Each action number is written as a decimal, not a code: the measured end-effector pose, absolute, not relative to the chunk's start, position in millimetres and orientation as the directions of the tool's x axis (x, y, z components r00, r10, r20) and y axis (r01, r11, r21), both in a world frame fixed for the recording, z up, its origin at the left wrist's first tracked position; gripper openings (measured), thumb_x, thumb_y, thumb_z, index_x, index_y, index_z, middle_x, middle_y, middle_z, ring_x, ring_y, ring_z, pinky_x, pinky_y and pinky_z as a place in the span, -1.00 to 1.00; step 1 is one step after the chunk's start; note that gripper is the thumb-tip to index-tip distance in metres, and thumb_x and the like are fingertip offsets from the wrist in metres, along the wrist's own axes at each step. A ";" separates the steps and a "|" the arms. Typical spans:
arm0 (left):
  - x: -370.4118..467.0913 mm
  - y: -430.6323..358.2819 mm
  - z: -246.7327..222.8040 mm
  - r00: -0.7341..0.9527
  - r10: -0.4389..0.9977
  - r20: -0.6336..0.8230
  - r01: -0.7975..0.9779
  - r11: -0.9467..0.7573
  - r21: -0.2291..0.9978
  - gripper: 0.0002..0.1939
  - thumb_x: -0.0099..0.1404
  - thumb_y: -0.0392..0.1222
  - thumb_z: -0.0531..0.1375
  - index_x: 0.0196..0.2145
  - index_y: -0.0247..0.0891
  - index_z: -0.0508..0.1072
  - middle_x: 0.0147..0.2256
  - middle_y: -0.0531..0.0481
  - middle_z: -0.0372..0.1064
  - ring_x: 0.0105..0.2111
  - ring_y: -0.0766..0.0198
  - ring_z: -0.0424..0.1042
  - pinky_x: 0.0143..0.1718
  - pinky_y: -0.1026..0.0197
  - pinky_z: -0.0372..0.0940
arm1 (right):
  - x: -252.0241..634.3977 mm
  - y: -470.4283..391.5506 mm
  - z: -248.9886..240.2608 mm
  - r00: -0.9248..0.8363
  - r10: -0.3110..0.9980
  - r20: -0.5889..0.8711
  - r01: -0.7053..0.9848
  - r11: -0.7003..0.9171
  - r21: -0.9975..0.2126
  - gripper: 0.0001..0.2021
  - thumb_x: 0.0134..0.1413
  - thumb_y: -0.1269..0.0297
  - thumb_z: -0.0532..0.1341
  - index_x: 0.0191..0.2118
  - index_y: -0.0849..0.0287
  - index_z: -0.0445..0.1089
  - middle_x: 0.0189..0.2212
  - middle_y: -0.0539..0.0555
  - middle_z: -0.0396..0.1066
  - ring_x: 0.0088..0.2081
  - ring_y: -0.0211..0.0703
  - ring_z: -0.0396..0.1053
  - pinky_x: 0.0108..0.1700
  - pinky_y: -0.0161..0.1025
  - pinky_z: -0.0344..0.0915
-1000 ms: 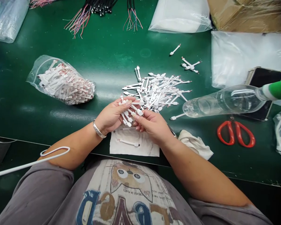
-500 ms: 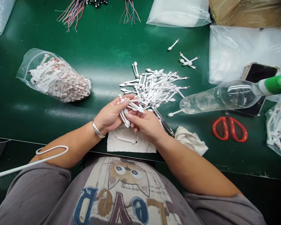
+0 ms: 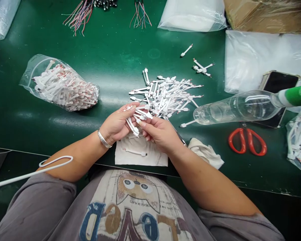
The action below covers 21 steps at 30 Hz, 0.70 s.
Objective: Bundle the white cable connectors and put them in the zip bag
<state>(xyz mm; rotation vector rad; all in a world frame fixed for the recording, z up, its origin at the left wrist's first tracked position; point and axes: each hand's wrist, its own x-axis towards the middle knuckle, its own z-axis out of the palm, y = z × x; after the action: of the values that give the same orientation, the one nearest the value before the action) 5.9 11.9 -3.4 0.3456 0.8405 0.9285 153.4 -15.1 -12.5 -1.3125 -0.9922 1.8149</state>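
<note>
A: Any change since half a second ago?

B: Slight. Right hand (image 3: 163, 134) sits a touch further right and covers more of the dark tool (image 3: 181, 137) by its wrist. Pile of white cables (image 3: 165, 95) looks unaltered; whole view a little lower

A: Held cables (image 3: 131, 125): where, and pointing which way?

B: In the hands, between the pile and the front edge of the green desk (image 3: 110, 43), over the far end of the white cloth (image 3: 155, 159). Upper ones: long axis roughly along the front edge, connectors rightward. Lower ones: slanting from the left thumb toward the front edge, angled right. Count unclear

A: Fingers?

B: Left hand (image 3: 117, 124): half curled, thumb pressed over the bundle. Right: thumb and forefinger closed at a connector of the same bundle, other fingers folded; exact contact partly hidden

A: Loose pieces nearby?

B: Lone cable (image 3: 135, 153) on the cloth, near the front edge and almost parallel to it, pinkish wire end left, connector right. Filled bag (image 3: 65, 88) left of the pile; red-handled scissors (image 3: 250, 142) to the right, nearer the front edge than the clear bottle (image 3: 233, 107)
</note>
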 end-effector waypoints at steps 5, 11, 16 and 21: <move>3.9 14.0 2.2 0.317 0.860 -0.401 -0.575 0.510 0.640 -0.86 0.22 -0.33 0.12 -0.24 -0.29 0.39 -0.20 -0.08 0.43 -0.22 0.28 0.44 -0.13 0.20 0.28 | 158.8 -17.0 -8.8 -0.345 0.816 -0.463 0.004 -0.492 -0.870 -0.69 -0.07 0.04 0.25 -0.39 0.22 0.35 -0.59 -0.02 0.37 -0.64 -0.38 0.27 -0.68 -0.47 0.08; 4.1 11.1 7.9 0.342 0.877 -0.338 -0.578 0.480 0.660 -0.86 0.23 -0.32 0.11 -0.23 -0.30 0.40 -0.20 -0.05 0.44 -0.16 0.25 0.42 -0.10 0.21 0.27 | 153.1 -24.5 -3.3 -0.468 0.763 -0.445 0.064 -0.473 -0.879 -0.72 -0.02 0.08 0.22 -0.39 0.25 0.39 -0.51 0.04 0.42 -0.56 -0.34 0.33 -0.59 -0.43 0.23; 4.1 10.8 7.3 0.345 0.869 -0.356 -0.570 0.495 0.655 -0.85 0.21 -0.31 0.13 -0.22 -0.30 0.39 -0.22 -0.08 0.44 -0.19 0.24 0.44 -0.08 0.16 0.27 | 154.1 -26.3 -2.1 -0.372 0.856 -0.359 0.139 -0.331 -0.933 -0.69 0.02 0.05 0.18 -0.46 0.24 0.37 -0.58 0.03 0.38 -0.58 -0.34 0.31 -0.54 -0.39 0.26; 3.0 11.9 8.4 0.360 0.844 -0.398 -0.555 0.537 0.636 -0.83 0.19 -0.29 0.15 -0.22 -0.29 0.39 -0.21 -0.09 0.44 -0.17 0.17 0.43 -0.08 0.08 0.27 | 155.1 -25.3 -3.0 -0.307 0.870 -0.387 0.100 -0.375 -0.922 -0.69 0.01 0.03 0.18 -0.44 0.23 0.36 -0.58 0.03 0.38 -0.60 -0.34 0.29 -0.58 -0.40 0.24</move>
<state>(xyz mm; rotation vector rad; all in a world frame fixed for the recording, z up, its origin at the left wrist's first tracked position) 3.0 11.9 8.4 0.4320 0.7706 0.9381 155.1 -25.3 -3.0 -1.3566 -1.2655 1.7407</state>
